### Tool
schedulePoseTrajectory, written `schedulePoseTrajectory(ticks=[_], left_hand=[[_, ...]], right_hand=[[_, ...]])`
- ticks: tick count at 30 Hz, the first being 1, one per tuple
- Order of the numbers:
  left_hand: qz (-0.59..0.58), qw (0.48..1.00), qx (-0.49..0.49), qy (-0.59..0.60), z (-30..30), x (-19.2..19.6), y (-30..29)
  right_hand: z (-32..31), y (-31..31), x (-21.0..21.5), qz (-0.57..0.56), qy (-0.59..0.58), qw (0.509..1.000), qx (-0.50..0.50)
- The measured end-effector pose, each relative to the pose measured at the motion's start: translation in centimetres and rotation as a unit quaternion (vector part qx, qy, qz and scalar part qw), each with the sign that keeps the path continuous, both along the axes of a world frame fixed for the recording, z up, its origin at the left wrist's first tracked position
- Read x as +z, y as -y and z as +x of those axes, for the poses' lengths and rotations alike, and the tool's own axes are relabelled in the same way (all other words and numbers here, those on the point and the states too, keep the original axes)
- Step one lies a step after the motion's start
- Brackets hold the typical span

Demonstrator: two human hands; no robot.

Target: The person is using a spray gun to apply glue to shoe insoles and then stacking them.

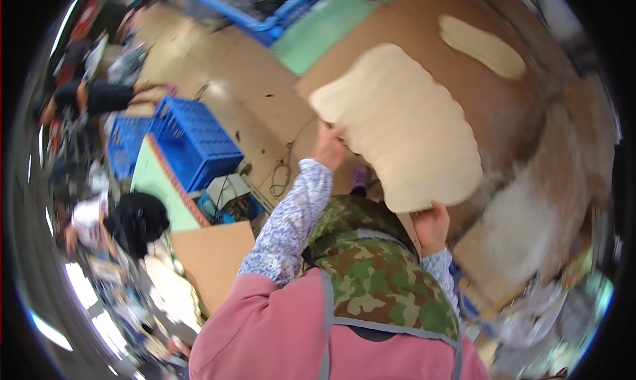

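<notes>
I hold a broad cream piece with wavy, scalloped edges (404,128) in front of me with both hands. Its outline resembles overlapping insole shapes, but I cannot tell whether it is one sheet or several layers. My left hand (329,147) grips its left edge, fingers partly hidden beneath. At the near edge, my right hand (432,229) is closed on it, thumb on top. Beyond it, to the right, a cream insole-shaped piece (482,47) lies on the brown work surface (371,32), possibly stacked.
Blue plastic crates (199,142) stand at the left, near a green-topped table (156,175) and a cardboard sheet (218,257). Another blue crate (255,22) is at the far side. Two people (136,221) are on the left. Clear plastic bags (530,320) lie at the right.
</notes>
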State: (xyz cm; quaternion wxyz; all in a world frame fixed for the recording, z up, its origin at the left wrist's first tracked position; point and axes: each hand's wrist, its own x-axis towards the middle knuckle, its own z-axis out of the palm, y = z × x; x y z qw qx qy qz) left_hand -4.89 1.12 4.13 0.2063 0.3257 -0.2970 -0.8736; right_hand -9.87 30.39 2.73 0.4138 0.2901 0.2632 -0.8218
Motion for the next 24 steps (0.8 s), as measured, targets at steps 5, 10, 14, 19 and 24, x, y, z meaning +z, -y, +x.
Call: schedulePoseTrajectory(ticks=[5, 10, 14, 19, 24], left_hand=[[0.048, 0.999, -0.004, 0.011, -1.7, -3.6, -0.3], [0.071, 0.997, 0.019, -0.025, 0.1, -1.9, -1.5], [0.068, 0.996, 0.052, -0.037, 1.4, 0.5, -3.8], [0.066, 0.990, 0.117, -0.050, 3.6, 1.0, -6.3], [0.011, 0.981, 0.189, -0.053, 6.1, 3.2, -7.3]], right_hand=[[-1.1, 0.1, 1.6, -0.069, -0.060, 0.996, 0.010], [-1.7, -0.6, -0.1, -0.167, -0.144, 0.972, 0.077], [-2.9, -2.0, 1.5, -0.118, -0.173, 0.969, 0.132], [-3.3, -1.6, 2.8, -0.120, -0.225, 0.952, 0.170], [-2.7, -0.4, 5.8, -0.112, -0.250, 0.934, 0.231]])
